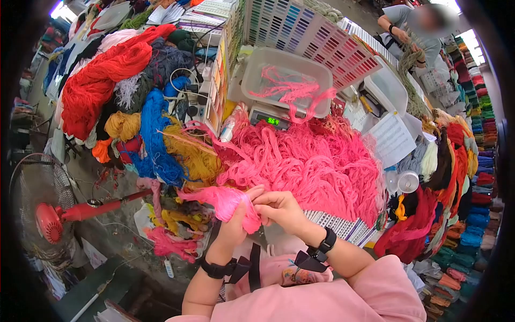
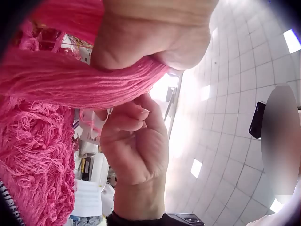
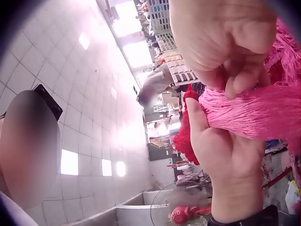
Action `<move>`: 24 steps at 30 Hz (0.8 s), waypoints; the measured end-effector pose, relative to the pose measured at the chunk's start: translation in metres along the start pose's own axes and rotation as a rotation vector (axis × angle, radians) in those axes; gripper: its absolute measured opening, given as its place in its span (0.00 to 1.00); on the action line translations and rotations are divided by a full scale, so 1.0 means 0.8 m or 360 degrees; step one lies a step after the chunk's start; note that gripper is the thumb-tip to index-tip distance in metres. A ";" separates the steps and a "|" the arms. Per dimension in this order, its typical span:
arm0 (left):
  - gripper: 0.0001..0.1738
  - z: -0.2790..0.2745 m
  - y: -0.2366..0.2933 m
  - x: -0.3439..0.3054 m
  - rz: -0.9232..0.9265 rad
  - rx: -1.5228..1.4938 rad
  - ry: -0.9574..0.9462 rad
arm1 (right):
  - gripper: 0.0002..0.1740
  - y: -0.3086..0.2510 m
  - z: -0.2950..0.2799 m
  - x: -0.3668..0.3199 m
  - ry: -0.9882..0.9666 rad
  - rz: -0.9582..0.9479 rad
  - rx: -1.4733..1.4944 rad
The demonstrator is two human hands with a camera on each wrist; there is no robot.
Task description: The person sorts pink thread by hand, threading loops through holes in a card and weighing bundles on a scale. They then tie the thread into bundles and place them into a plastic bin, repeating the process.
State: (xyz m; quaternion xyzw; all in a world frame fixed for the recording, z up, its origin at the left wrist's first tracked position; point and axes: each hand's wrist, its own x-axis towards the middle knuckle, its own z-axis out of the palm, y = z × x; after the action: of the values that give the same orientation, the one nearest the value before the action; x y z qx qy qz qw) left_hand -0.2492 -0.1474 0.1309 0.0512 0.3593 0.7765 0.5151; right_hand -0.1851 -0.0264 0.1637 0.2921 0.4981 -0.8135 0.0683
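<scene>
A bundle of pink yarn (image 1: 224,199) is held in front of the body by the left hand (image 1: 234,226), whose fingers wrap round it. Curled fingers of the right hand (image 1: 284,212) pinch at the bundle's right side. In the left wrist view the yarn (image 2: 80,84) runs as a thick strand through the left hand (image 2: 150,33), with the right hand (image 2: 136,146) beside it. The right wrist view has the right hand's fingertips on the yarn (image 3: 254,110). A large heap of pink yarn (image 1: 322,166) lies just beyond the hands.
Behind the heap, a clear plastic bin (image 1: 250,80) with pink strands stands on a scale (image 1: 268,120) with a lit display. Colour cards (image 1: 311,40) stand behind. Red, blue and yellow skeins (image 1: 155,134) lie left, near a red fan (image 1: 51,222). Another person (image 1: 399,45) stands at upper right.
</scene>
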 end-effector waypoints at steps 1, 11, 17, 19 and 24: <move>0.25 -0.001 -0.002 0.000 -0.0043 0.0008 0.0006 | 0.05 0.001 0.000 -0.001 0.0000 0.0001 0.0002; 0.23 0.003 -0.007 0.009 -0.0105 0.0249 0.0048 | 0.05 0.001 -0.007 -0.005 0.0097 -0.0079 -0.0045; 0.22 0.007 0.001 0.011 -0.0306 -0.0519 -0.0017 | 0.06 -0.005 -0.016 -0.006 0.0094 0.0038 0.0135; 0.23 0.010 0.006 0.011 -0.0266 -0.0503 -0.0059 | 0.06 -0.012 -0.017 -0.006 0.0080 0.0063 0.0128; 0.24 0.017 0.010 0.014 -0.0320 -0.0479 -0.0014 | 0.03 -0.023 -0.013 -0.007 0.0081 0.0143 -0.0056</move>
State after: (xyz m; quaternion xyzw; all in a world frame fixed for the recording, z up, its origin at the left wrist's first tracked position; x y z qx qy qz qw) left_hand -0.2544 -0.1333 0.1426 -0.0593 0.2401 0.7658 0.5936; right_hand -0.1837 -0.0096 0.1770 0.3335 0.5003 -0.7931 0.0973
